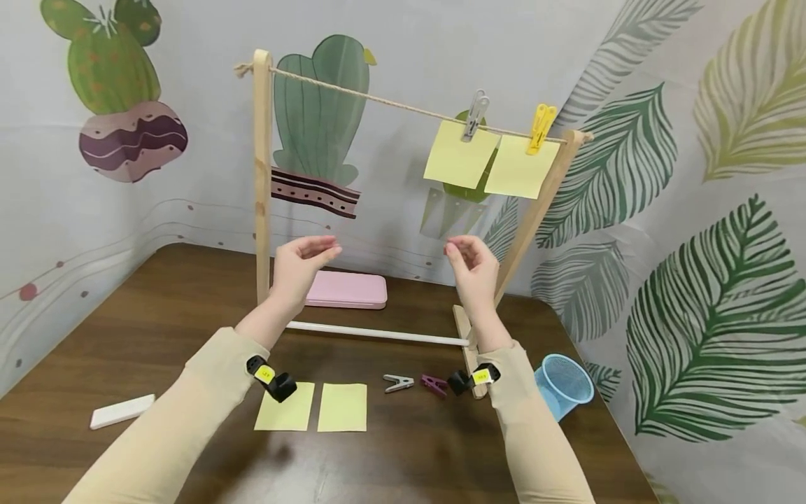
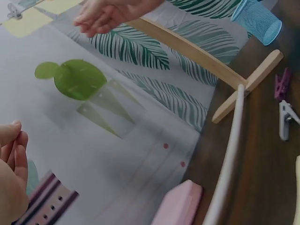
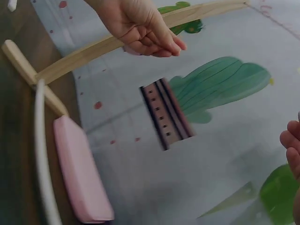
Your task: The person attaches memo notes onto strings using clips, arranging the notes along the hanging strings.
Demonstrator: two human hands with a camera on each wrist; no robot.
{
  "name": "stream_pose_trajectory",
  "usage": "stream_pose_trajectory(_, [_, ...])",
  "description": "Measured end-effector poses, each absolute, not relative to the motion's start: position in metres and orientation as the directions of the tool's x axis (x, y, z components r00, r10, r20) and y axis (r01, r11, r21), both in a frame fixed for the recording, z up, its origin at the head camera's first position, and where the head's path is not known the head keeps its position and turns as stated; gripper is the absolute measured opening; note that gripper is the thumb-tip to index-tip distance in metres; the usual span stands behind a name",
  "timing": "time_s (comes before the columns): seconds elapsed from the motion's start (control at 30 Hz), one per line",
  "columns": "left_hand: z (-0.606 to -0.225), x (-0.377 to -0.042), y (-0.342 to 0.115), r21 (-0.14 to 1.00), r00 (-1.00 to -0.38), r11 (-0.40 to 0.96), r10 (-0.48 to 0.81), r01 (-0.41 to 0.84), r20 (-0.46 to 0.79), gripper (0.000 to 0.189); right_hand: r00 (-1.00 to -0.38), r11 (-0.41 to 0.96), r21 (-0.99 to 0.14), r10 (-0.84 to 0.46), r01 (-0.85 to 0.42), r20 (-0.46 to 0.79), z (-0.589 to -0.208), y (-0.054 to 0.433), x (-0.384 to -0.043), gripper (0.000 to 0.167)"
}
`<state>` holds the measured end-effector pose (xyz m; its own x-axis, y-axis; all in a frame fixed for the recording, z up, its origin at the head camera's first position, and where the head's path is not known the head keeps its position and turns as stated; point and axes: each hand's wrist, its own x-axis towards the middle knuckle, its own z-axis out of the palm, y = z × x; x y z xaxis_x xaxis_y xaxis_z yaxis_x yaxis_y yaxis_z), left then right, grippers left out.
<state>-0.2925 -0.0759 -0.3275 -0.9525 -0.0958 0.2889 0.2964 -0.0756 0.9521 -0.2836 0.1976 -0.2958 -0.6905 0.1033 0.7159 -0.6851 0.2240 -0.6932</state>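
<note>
Both hands are raised in the air before a wooden frame, fingers loosely bent and nothing held. The left hand (image 1: 301,271) is near the left post (image 1: 262,175), the right hand (image 1: 475,274) near the right post (image 1: 535,210). Above them a rope (image 1: 378,99) runs between the post tops. From its right half hang two yellow paper notes, one (image 1: 458,155) under a grey clothespin (image 1: 476,115), the other (image 1: 521,168) under a yellow clothespin (image 1: 541,128). Two more yellow notes (image 1: 343,407) lie on the table beside a grey clothespin (image 1: 398,383) and a purple clothespin (image 1: 434,384).
A white bar (image 1: 378,334) joins the frame's feet low over the table (image 1: 208,308). Behind it lies a pink case (image 1: 349,290). A blue mesh cup (image 1: 563,385) stands at the right edge, and a white block (image 1: 122,411) lies at the left.
</note>
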Motion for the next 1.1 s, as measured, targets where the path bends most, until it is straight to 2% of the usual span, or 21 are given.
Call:
stream_pose_trajectory(0.2, [-0.356,-0.288,-0.082,0.963,-0.964,-0.08,-0.098,0.256,0.248,0.037,-0.78,0.242,-0.771,0.078,-0.589,0.621,-0.33,0.199,-0.276,0.016])
stream_pose_trajectory(0.37, [-0.378,-0.283,-0.088,0.972,-0.97,-0.068,-0.111,0.224,0.215,0.035,-0.831,0.263,-0.811,0.055,-0.522,0.553,-0.349,0.194,-0.258,0.016])
stream_pose_trajectory(0.63, [-0.414,-0.273,-0.095,0.992,-0.985,-0.026,-0.124,0.126,0.122,0.036,-0.886,0.245,-0.854,-0.044,-0.458,0.463,-0.39,0.184,-0.247,0.019])
stream_pose_trajectory(0.8, [-0.432,-0.266,-0.1,0.996,-0.995,0.051,-0.064,0.074,0.077,0.038,-0.911,0.338,-0.854,-0.025,-0.395,0.411,-0.405,0.181,-0.242,0.019])
stream_pose_trajectory(0.93, [-0.442,-0.262,-0.102,0.995,-0.997,0.086,-0.046,0.057,0.061,0.037,-0.939,0.348,-0.877,-0.029,-0.33,0.342,-0.413,0.181,-0.237,0.022])
stream_pose_trajectory(1.1, [-0.45,-0.261,-0.104,0.991,-0.998,0.122,-0.018,0.051,0.053,0.038,-0.953,0.379,-0.875,-0.13,-0.302,0.272,-0.421,0.183,-0.233,0.026])
